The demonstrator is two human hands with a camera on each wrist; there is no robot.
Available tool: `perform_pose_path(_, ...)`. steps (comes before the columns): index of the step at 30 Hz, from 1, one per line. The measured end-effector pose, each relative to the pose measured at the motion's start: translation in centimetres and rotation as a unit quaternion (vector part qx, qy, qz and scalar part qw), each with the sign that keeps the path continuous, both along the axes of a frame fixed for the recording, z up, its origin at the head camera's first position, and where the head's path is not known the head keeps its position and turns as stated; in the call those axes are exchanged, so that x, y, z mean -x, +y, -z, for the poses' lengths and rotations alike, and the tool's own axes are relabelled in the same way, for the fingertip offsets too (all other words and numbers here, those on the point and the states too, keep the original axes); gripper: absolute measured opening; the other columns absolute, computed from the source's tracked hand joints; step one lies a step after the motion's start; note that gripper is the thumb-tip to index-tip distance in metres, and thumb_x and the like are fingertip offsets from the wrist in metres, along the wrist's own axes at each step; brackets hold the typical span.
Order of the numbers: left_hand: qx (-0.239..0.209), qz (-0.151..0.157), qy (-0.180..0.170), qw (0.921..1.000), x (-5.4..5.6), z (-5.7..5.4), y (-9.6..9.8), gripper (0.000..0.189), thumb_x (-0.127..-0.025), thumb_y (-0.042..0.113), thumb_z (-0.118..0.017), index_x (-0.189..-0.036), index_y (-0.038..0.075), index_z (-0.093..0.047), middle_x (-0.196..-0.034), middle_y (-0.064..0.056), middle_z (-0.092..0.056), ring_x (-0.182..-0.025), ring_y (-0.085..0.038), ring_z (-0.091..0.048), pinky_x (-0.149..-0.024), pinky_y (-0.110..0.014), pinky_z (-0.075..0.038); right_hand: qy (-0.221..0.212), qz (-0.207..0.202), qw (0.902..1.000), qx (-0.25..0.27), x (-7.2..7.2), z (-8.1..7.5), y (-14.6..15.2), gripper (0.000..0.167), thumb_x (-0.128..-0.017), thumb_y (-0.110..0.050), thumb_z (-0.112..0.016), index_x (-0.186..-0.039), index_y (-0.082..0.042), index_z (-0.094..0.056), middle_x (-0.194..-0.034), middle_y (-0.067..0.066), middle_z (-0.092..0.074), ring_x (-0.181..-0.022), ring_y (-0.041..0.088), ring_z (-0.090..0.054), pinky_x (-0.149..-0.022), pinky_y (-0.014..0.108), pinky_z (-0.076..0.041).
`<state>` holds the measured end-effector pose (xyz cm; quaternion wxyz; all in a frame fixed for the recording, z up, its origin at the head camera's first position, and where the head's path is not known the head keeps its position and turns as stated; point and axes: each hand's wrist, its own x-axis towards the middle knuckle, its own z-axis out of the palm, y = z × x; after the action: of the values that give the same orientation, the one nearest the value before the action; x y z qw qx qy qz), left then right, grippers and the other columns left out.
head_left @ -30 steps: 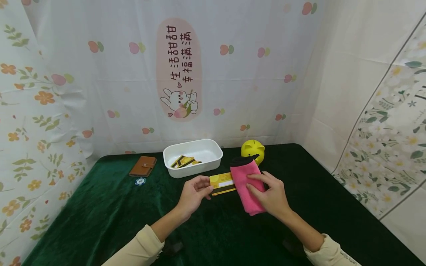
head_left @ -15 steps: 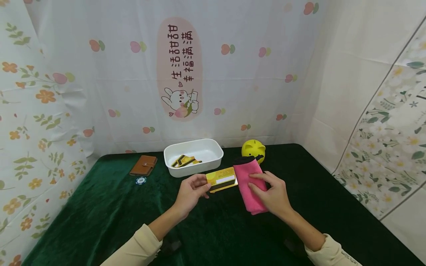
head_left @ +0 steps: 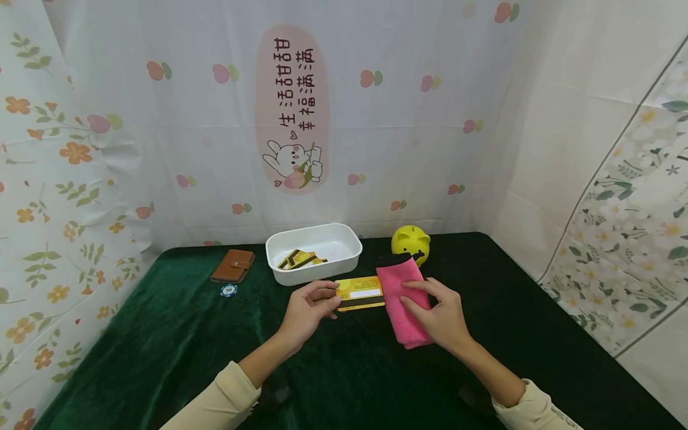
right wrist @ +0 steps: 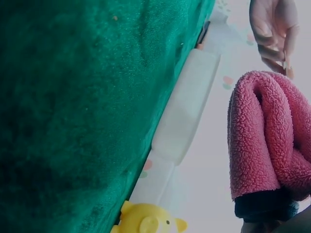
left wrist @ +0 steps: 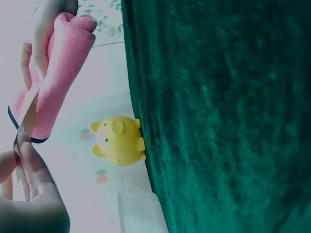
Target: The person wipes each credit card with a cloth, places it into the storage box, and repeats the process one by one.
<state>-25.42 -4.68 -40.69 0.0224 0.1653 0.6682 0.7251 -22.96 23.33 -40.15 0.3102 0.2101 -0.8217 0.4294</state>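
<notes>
My left hand (head_left: 306,310) pinches a yellow bank-style card (head_left: 361,291) by its left end, thumb on the near face. A white strip and a dark stripe show on that face. My right hand (head_left: 443,310) grips a folded pink cloth (head_left: 395,298), whose left edge meets the card's right end. In the right wrist view the pink cloth (right wrist: 255,141) looks fluffy and rolled in layers, with a dark band at one end. From the left wrist the card (left wrist: 28,114) appears nearly edge-on against the cloth. Both things are held up above the table.
A white bin (head_left: 344,263) with yellow-and-black pieces (head_left: 300,259) stands at the back of the green-covered table (head_left: 177,346). To its left lie a brown wallet (head_left: 233,266) and a blue-and-white poker chip (head_left: 228,290). Behind the cloth sits a yellow piggy bank (head_left: 411,240).
The card slides left against the cloth and tilts up at its right end, then levels with that end back at the cloth's edge. The cloth shifts slightly right.
</notes>
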Motion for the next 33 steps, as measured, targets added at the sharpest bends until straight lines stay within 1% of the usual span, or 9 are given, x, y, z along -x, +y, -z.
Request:
perform_pose_path(3,0.019,0.007,0.0,0.9998,-0.07,-0.06,-0.04,0.026,-0.093,0.006,-0.067,-0.118,-0.003,-0.068,-0.112,-0.017,-0.069,-0.092,-0.026,-0.066,-0.073,-0.027,-0.056,-0.005,0.0,1.0,0.001,-0.06,0.07,-0.03,0.03,-0.081,-0.001,-0.08,-0.107,-0.015,-0.074,-0.094,-0.002,-0.066,-0.07,0.013,-0.056,-0.055,0.026,-0.05)
perform_pose_path(4,0.02,0.009,0.0,0.9997,-0.12,-0.11,-0.02,0.027,-0.095,0.007,-0.066,-0.119,-0.004,-0.068,-0.113,-0.017,-0.069,-0.091,-0.022,-0.066,-0.073,-0.027,-0.055,-0.007,0.0,1.0,0.001,-0.08,0.06,-0.04,0.03,-0.082,-0.002,-0.08,-0.107,-0.015,-0.074,-0.094,-0.002,-0.066,-0.071,0.013,-0.056,-0.055,0.026,-0.05)
perform_pose_path(5,0.019,0.012,0.0,0.9997,-0.17,-0.17,-0.01,0.027,-0.096,0.007,-0.064,-0.12,-0.004,-0.067,-0.114,-0.017,-0.069,-0.09,-0.019,-0.066,-0.074,-0.026,-0.055,-0.008,0.001,1.0,0.001,-0.11,0.04,-0.05,0.03,-0.082,-0.002,-0.08,-0.108,-0.015,-0.074,-0.095,-0.002,-0.066,-0.071,0.013,-0.056,-0.055,0.026,-0.05)
perform_pose_path(9,0.01,0.015,0.003,0.9998,-0.22,-0.22,0.02,0.029,-0.098,0.003,-0.057,-0.124,-0.006,-0.065,-0.115,-0.02,-0.069,-0.09,-0.018,-0.068,-0.075,-0.025,-0.054,-0.016,-0.001,0.9999,0.0,-0.14,0.03,-0.02,0.029,-0.082,-0.002,-0.08,-0.108,-0.016,-0.074,-0.095,-0.002,-0.066,-0.072,0.014,-0.057,-0.056,0.028,-0.051)
perform_pose_path(13,0.022,0.01,-0.009,0.9997,-0.18,-0.2,0.08,0.028,-0.096,0.001,-0.06,-0.122,-0.003,-0.066,-0.112,-0.017,-0.071,-0.091,-0.017,-0.07,-0.075,-0.025,-0.053,-0.016,-0.009,0.9998,-0.001,-0.19,0.09,0.01,0.029,-0.082,-0.002,-0.08,-0.108,-0.015,-0.074,-0.096,-0.001,-0.066,-0.072,0.014,-0.058,-0.056,0.028,-0.052)
perform_pose_path(16,0.036,-0.01,-0.018,0.9992,-0.16,-0.11,0.27,0.023,-0.096,0.006,-0.064,-0.117,0.0,-0.069,-0.106,-0.013,-0.072,-0.09,-0.018,-0.068,-0.074,-0.027,-0.053,-0.017,-0.012,0.9998,0.001,-0.23,0.15,-0.02,0.03,-0.082,-0.001,-0.08,-0.108,-0.015,-0.074,-0.096,-0.001,-0.066,-0.072,0.013,-0.058,-0.056,0.028,-0.052)
perform_pose_path(21,0.047,-0.056,-0.013,0.9972,-0.23,0.23,0.64,0.018,-0.095,0.014,-0.067,-0.107,0.0,-0.071,-0.1,-0.009,-0.07,-0.089,-0.021,-0.063,-0.076,-0.032,-0.053,-0.024,-0.021,0.9995,0.005,-0.47,0.1,-0.31,0.032,-0.081,-0.001,-0.08,-0.109,-0.014,-0.074,-0.099,0.0,-0.066,-0.073,0.014,-0.058,-0.056,0.028,-0.052)
perform_pose_path(26,0.039,-0.072,-0.018,0.9965,-0.21,0.36,0.77,0.02,-0.095,0.016,-0.067,-0.108,0.001,-0.07,-0.099,-0.01,-0.072,-0.089,-0.022,-0.065,-0.071,-0.03,-0.054,-0.029,-0.027,0.9992,0.003,-0.65,-0.03,-0.52,0.031,-0.081,-0.002,-0.08,-0.108,-0.016,-0.074,-0.1,-0.001,-0.067,-0.073,0.014,-0.058,-0.056,0.028,-0.052)
perform_pose_path(33,0.049,-0.105,-0.046,0.9921,0.0,0.23,0.5,0.025,-0.094,0.023,-0.07,-0.109,0.003,-0.072,-0.097,-0.009,-0.074,-0.083,-0.017,-0.067,-0.062,-0.026,-0.05,-0.001,-0.023,0.9997,0.002,-0.45,-0.35,-0.47,0.03,-0.081,-0.001,-0.08,-0.107,-0.015,-0.075,-0.099,-0.001,-0.067,-0.076,0.014,-0.059,-0.058,0.027,-0.052)
